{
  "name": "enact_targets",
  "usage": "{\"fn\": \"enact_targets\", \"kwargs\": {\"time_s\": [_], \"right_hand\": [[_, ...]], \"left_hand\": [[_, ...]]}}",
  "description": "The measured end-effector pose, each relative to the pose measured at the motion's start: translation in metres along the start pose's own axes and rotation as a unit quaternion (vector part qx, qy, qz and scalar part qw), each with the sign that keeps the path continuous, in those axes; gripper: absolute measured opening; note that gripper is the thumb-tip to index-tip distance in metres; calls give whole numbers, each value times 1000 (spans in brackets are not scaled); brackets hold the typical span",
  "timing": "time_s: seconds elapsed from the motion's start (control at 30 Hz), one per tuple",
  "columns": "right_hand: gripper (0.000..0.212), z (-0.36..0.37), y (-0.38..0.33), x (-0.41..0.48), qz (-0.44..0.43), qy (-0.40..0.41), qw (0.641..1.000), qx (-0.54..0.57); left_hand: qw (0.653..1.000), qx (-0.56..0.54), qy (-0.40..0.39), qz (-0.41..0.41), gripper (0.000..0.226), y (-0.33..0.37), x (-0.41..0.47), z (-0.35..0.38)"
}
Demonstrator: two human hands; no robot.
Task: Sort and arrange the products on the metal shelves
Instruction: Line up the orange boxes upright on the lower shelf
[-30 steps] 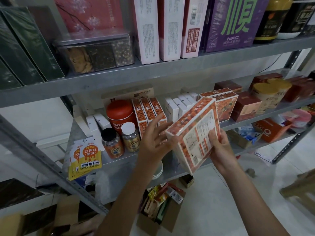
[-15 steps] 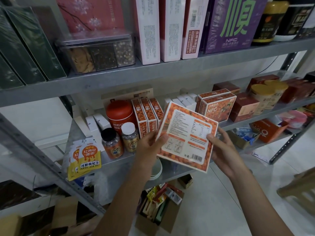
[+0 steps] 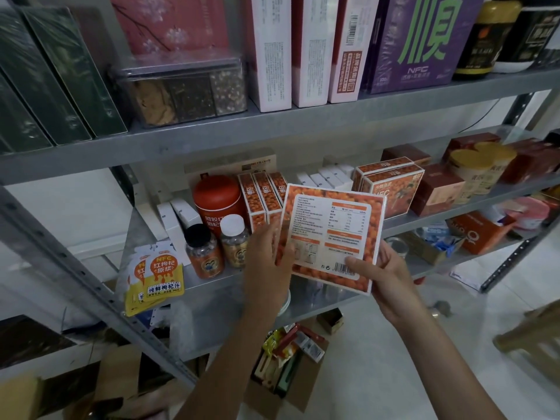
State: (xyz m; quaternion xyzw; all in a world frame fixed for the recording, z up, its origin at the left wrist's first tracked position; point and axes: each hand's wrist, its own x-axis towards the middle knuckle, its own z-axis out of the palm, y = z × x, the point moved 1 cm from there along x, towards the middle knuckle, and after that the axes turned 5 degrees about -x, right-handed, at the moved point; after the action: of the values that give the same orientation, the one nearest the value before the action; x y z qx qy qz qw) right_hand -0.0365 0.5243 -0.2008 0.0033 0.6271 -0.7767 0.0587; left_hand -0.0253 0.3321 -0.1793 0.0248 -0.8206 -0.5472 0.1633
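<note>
Head view: holds the orange box [image 3: 330,234] at both edges with left hand [image 3: 266,262] and right hand [image 3: 385,277], before the metal shelf [image 3: 212,298].

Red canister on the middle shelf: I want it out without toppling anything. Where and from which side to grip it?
I'd grip the red canister round its upper body, from the front, reaching over the black-capped bottle and white-capped bottle that screen its lower half; narrow orange boxes crowd its right. The left hand and right hand hold the flat orange box, so free one first.
</note>
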Motion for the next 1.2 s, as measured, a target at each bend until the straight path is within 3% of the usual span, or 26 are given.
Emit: {"fn": "enact_targets", "kwargs": {"time_s": [0.1, 0.23, 0.33, 0.4, 0.47, 0.67, 0.77, 0.8, 0.93, 1.0, 1.13, 1.2], "right_hand": [[41, 9, -2, -3, -68, 57, 993, -81], [36, 25, -9, -13, -156, 80, 971, -165], [41, 31, -10, -21, -156, 52, 977, -138], [55, 32, -9, -25, -144, 19, 980, -137], [54, 34, -11, -30, -136, 3, 979, -152], [58, 28, -13, -28, -112, -11, 988, -107], [37, 19, -20, -25, -161, 22, 974, -161], [41, 14, -24, -24, -182, 51, 966, -178], [96, -17, -43, -12, -234, 115, 951, -166], [98, -30, -50, -10, -231, 92, 951, -184], [92, -43, -50, -4, -152, -31, 978, -138], [86, -42, -50, -4, -137, -42, 982, -124]], "left_hand": [[997, -13, -41, 57, 40, 16, -11, 8], [977, -136, -166, 21, 68, 38, -20, 18], [960, -202, -194, 12, 82, 48, -14, 15], [962, -192, -193, 36, 92, 52, -10, 10], [968, -167, -185, 43, 105, 54, -10, 6], [983, -104, -145, 34, 61, 46, -4, 6], [970, -147, -192, 15, 49, 41, 5, -1], [959, -181, -218, 4, 46, 39, 7, -4], [918, -286, -272, -27, 56, 37, 13, -14], [907, -306, -288, -30, 59, 33, 17, -16], [888, -341, -307, -43, 66, 24, 25, -17], [891, -340, -298, -38, 73, 21, 28, -14]]}}
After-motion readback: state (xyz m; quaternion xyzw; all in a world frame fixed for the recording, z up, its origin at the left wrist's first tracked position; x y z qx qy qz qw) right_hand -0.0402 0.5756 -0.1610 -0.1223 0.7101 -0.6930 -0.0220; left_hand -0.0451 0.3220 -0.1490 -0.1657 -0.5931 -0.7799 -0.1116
